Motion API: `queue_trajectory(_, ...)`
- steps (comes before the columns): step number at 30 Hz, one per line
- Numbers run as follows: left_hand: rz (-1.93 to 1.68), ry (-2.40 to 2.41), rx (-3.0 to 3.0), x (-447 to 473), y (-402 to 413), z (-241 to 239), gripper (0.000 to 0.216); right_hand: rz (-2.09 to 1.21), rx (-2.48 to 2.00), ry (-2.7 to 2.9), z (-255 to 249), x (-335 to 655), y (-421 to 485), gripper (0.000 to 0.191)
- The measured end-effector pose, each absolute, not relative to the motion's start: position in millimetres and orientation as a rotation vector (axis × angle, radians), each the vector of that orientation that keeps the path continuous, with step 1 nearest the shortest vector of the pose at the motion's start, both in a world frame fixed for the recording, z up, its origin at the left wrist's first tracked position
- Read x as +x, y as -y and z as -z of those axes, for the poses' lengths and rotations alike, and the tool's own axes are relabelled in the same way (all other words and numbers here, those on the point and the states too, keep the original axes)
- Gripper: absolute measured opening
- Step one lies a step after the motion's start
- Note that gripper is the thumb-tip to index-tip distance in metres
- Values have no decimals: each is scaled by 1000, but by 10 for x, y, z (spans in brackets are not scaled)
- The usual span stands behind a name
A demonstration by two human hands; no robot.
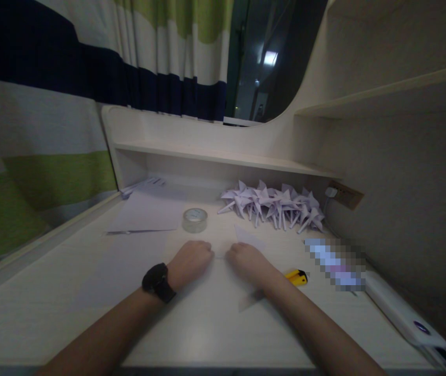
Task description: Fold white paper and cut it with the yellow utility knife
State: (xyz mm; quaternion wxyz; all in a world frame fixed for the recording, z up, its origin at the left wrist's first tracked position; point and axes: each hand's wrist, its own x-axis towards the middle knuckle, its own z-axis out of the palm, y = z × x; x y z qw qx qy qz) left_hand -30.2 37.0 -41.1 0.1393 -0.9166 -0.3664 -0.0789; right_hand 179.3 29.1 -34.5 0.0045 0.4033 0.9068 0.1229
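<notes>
Both hands – left hand (190,261), right hand (246,261) – rest knuckles-up at counter (207,324) centre, fingers curled narrow and pressing on 1 pale paper sheet (248,236) lying flat beneath them. Tape roll (195,220) sits just beyond; folded paper figures (273,206) are piled further back – a yellow knife (296,277) lies beside the right wrist.

We press our left hand (191,259) and right hand (246,259) onto a pale paper sheet (248,237) mid-desk (207,324), a tape roll (195,219) behind, folded paper pinwheels (273,204) toward the back edge.
</notes>
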Motion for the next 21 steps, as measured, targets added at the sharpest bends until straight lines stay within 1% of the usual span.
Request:
queue_trajectory(5,293,1066,-2683,-273,-341,392,16,-228,1364,-2882,325,1824,-294,18)
queue_trajectory(10,457,1101,-2773,-252,-340,373,23,-66,1400,-2941,285,1888,-306,18)
queue_trajectory(21,527,1098,-2832,-294,-373,345,22,-76,1462,-2975,343,1907,-372,19)
